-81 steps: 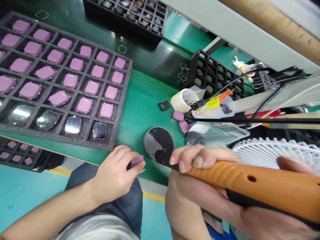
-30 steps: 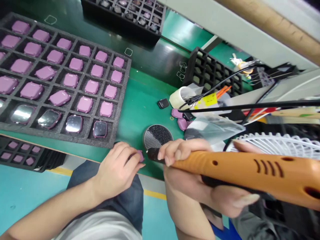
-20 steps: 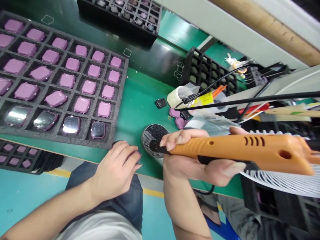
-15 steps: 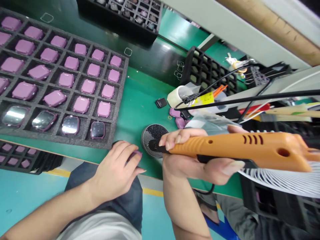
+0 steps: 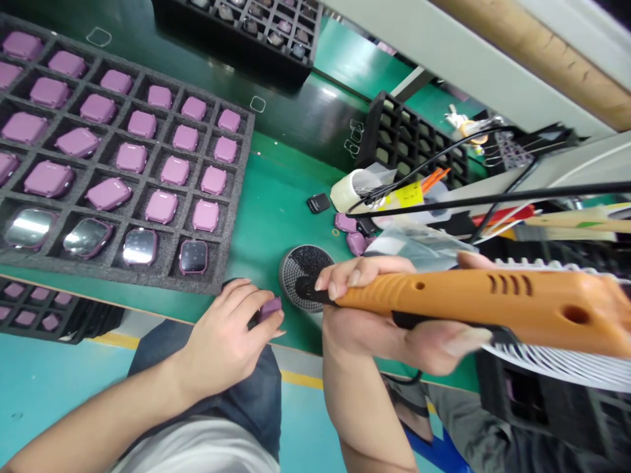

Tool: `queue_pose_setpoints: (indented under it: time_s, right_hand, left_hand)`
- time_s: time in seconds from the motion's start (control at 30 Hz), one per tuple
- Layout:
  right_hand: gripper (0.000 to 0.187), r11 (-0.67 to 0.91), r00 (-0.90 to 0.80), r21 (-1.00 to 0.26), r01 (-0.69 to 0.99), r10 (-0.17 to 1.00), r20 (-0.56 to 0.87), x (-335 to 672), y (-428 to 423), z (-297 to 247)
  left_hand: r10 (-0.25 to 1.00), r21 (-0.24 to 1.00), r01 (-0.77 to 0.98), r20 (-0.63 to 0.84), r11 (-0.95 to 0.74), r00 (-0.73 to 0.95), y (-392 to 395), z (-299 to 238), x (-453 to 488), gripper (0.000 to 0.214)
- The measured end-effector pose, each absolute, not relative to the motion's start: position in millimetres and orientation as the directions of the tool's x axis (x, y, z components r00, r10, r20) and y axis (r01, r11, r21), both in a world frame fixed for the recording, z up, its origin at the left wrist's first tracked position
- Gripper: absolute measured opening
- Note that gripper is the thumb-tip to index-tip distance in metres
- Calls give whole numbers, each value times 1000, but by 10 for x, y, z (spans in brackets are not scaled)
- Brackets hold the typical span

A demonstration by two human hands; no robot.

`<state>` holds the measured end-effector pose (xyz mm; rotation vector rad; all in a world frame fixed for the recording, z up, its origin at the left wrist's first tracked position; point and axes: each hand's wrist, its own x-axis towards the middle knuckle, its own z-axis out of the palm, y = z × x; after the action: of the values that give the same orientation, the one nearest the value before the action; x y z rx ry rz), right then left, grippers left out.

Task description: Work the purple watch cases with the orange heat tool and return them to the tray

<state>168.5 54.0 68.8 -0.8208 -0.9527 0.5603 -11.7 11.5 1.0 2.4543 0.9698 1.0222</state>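
Observation:
My left hand pinches a small purple watch case at the near edge of the green bench, fingers closed round it. My right hand grips a long orange electric screwdriver, held almost level, its black tip over a round black screw dish just right of the case. A black foam tray of purple cases lies to the left; its front row holds a few glossy-faced watches.
Loose purple cases, a small black part, a tape roll and plastic bags lie behind the dish. More black grid trays stand at the back. A white fan grille sits at the right. Black cables cross overhead.
The orange screwdriver swung from tilted to nearly level and its tip came over the screw dish. My left hand kept its place at the bench edge, turning the purple case slightly.

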Motion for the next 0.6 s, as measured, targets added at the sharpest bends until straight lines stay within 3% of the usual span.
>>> queue_pose_setpoints:
  time_s: [0.23, 0.37, 0.53, 0.6]
  right_hand:
    - [45, 469, 323, -876, -111, 851, 414, 1764, 253, 870]
    - [46, 447, 346, -885, -130, 857, 382, 1702, 243, 803]
    - [64, 375, 392, -921, -103, 867, 309, 1676, 225, 719]
    - [61, 396, 387, -912, -110, 862, 328, 1676, 222, 720]
  left_hand:
    - [694, 528, 452, 516, -719, 502, 120, 3, -107, 17]
    - [699, 530, 457, 505, -715, 506, 114, 12, -109, 18]
    - [702, 526, 467, 495, -711, 511, 106, 8, -108, 17]
    - [703, 525, 469, 494, -710, 512, 103, 8, -107, 16]
